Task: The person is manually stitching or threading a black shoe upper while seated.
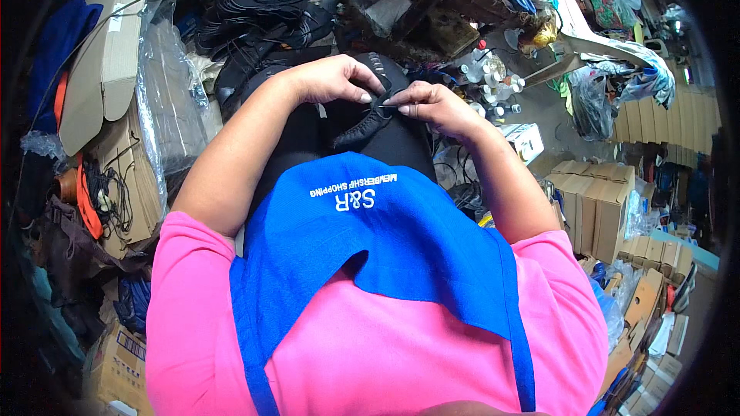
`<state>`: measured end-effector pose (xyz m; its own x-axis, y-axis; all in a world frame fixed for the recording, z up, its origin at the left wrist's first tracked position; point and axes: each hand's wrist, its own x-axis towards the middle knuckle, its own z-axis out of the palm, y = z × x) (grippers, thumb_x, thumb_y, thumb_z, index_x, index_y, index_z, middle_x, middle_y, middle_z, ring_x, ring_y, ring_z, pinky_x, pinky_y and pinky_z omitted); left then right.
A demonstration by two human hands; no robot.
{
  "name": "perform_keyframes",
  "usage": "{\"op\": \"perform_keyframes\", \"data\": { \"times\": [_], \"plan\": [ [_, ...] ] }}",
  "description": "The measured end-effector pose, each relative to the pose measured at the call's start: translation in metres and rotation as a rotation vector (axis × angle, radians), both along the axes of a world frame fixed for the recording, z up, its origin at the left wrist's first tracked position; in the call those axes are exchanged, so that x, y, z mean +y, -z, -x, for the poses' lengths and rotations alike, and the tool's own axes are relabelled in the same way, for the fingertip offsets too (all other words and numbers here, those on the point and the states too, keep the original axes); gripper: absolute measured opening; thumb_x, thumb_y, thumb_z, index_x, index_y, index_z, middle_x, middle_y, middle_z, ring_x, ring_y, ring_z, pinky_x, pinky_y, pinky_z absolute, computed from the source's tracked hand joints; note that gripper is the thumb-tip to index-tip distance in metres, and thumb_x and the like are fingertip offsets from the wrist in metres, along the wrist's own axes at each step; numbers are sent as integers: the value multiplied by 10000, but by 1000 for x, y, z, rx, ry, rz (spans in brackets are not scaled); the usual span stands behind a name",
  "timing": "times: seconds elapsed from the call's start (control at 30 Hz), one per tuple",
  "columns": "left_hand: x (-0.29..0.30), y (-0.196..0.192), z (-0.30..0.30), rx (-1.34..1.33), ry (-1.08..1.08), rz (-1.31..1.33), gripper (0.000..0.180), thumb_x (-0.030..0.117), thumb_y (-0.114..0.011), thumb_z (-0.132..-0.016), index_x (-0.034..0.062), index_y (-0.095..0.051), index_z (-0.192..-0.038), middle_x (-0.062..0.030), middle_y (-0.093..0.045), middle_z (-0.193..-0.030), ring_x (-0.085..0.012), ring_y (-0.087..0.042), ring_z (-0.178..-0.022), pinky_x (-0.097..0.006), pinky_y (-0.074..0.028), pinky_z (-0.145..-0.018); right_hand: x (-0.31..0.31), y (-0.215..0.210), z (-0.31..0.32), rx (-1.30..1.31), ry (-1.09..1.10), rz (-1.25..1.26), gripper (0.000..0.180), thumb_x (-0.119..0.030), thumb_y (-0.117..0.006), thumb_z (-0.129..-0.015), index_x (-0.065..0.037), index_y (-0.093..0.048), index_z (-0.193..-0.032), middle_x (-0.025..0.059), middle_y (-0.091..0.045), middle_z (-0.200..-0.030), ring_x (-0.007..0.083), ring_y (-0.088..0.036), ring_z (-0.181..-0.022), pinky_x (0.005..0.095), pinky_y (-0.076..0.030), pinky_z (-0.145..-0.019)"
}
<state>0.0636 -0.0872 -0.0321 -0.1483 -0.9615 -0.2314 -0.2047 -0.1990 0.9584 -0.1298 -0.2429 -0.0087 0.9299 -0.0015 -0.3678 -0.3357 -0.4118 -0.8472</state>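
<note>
a black stitched piece [361, 134] lies on the lap [299, 146]. the right hand [443, 109] pinches its edge, fingers [420, 94] nearly together; the left hand [330, 79] curls beside, thumb slightly apart, grip unclear.

Forearms bare, elbows wide of my body, both sloping inward. My left forearm [245, 139] runs up and to the right; left wrist [291, 85] bent, turning the hand across. My left hand [339, 79]: back uppermost, fingers curled over at the knuckles, left thumb [357, 95] reaching forward below them, gripping. My right forearm [497, 166] slopes up and to the left; right wrist [472, 128] nearly straight. My right hand [438, 106]: fingers folded, foremost fingertip drawn close over right thumb [412, 111], a tight pinch. Hands close together, fingertips pointing at each other, right slightly nearer my body.
</note>
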Motion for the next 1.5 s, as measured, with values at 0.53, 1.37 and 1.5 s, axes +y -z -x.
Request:
{"op": "perform_keyframes", "data": {
  "times": [0.53,1.37,1.5],
  "plan": [
    [-3,10,-1,-11,-42,4,302,43,-665,-760,16,-655,-1061,-57,-672,-999,-133,-591,-945,-285,-441,-897,20,25,2,-160,206,2,216,-73,-671,-791,-128,-709,-996,36,-606,-833,113,-578,-779,268,-465,-707],
    [78,10,61,-834,-603,369,184,-12,-646,-757,64,-684,-921,-96,-563,-780,-227,-598,-729,-308,-484,-651,61,4,22,-422,85,789,305,-140,-635,-783,-188,-653,-1083,53,-534,-794,229,-528,-791,405,-342,-804],
    [70,-1,63,-601,-733,311,200,-4,-668,-739,71,-699,-921,-64,-532,-739,-183,-560,-757,-281,-457,-693,54,2,19,-395,116,727,274,-145,-641,-784,-202,-674,-1050,58,-536,-788,237,-531,-775,391,-368,-767]
  ]
}}
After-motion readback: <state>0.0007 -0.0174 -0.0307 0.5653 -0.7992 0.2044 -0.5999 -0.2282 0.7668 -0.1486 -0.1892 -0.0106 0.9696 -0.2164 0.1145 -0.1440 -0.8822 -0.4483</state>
